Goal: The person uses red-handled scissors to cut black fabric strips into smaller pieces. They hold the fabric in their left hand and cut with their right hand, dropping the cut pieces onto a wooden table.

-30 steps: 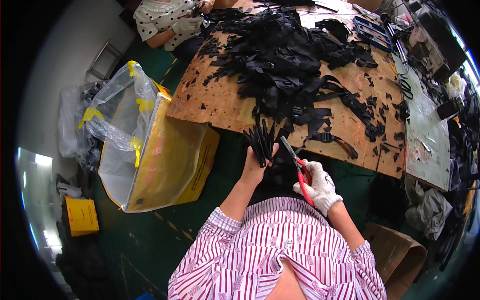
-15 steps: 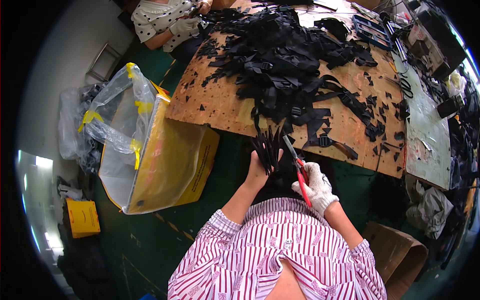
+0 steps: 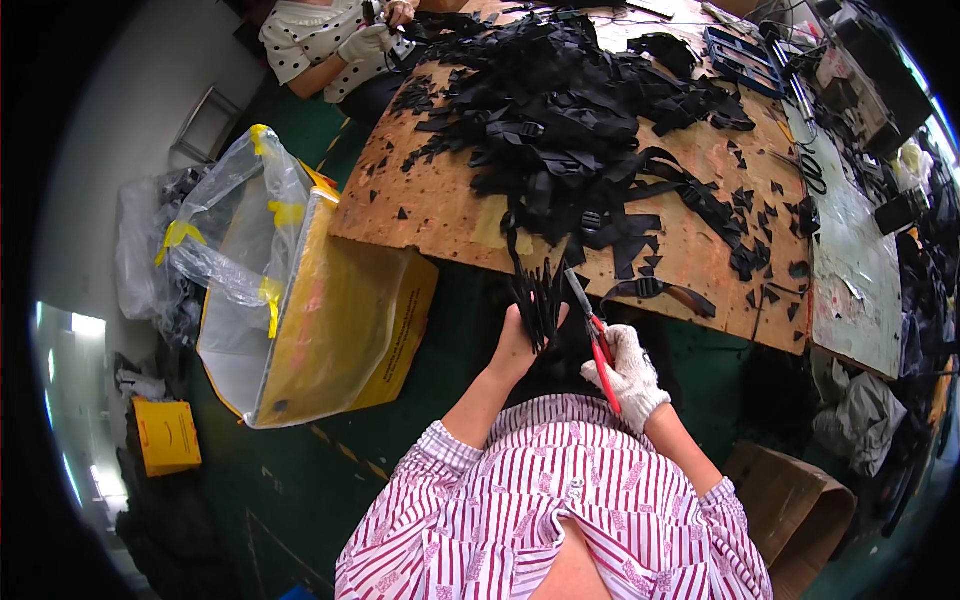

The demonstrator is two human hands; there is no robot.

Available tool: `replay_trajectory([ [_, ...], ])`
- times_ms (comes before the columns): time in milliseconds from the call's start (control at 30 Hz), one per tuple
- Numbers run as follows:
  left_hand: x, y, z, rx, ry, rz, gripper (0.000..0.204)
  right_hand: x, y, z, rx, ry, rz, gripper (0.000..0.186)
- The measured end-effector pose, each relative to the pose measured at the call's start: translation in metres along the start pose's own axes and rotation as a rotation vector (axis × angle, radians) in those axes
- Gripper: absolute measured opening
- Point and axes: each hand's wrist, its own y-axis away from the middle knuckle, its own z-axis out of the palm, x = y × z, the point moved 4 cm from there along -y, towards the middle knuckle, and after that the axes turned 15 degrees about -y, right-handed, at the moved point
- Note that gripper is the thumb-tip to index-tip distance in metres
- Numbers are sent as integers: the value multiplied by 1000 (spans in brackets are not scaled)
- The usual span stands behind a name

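Compared with a second ago, the bundle of black strap pieces [image 3: 541, 300] has shifted slightly toward the near edge of the surface [image 3: 455, 225], and the red-handled scissors [image 3: 594, 335] now stand closer beside it.

Bundle: held upright just off the near edge of the plywood surface, fanned at the top, gathered at the bottom in the left hand [image 3: 517, 345]. That hand is bare and its grip is clenched round the lower ends.

Scissors: carried in the right hand [image 3: 628, 372], which wears a white knit glove; grip closed on the red handles, blades pointing up and just beside the bundle. Whether the blades are parted cannot be told.

Handling judgement: the pieces look light, soft and limp, not fragile; loose ends will splay or slip out singly, so hold is best taken low and tight, where they are bunched.

Surroundings: a large heap of black straps and buckles [image 3: 570, 120] covers the far half of the surface, with small offcuts scattered toward the right edge. A yellow box lined with a clear bag [image 3: 300, 310] stands on the floor off the left edge. A second person's gloved hand [image 3: 365, 42] works at the far left corner.
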Motion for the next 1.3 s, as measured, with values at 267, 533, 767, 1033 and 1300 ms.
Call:
replay_trajectory([
  [267,-17,2,-1,-98,368,-153,14,14,4,4,-25,-110,69,51],
  [533,-23,5,-2,-207,273,-109,7,18,4,6,-50,-199,6,47],
  [767,-17,5,-7,-222,322,-94,10,15,6,9,-88,-255,23,47],
  [1033,-31,20,-2,-74,511,-465,7,-12,-1,1,108,-523,248,30],
  [1300,-2,10,-26,17,176,-309,27,7,-13,-66,431,-581,77,39],
])
